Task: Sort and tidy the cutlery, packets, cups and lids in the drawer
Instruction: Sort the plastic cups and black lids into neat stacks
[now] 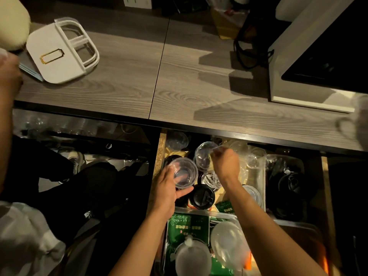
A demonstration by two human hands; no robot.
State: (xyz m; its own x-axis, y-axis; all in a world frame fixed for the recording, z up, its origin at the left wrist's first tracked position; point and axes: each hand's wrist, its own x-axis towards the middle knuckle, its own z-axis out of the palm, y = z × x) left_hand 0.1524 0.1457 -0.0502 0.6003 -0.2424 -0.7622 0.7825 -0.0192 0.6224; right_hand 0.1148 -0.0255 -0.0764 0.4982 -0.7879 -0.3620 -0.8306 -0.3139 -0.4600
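Clear plastic cup [184,172] held in left hand [169,188], grip curled round rim, over open drawer [159,156]. Right hand [226,163] pinches clear lid [205,151] above cup pile. Risks: thin lid slips from pinch; forearm knocks black lid [202,198] askew.

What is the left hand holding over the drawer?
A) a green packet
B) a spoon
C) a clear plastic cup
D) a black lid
C: the left hand grips a clear plastic cup above the open drawer, while the black lid lies below it, untouched.
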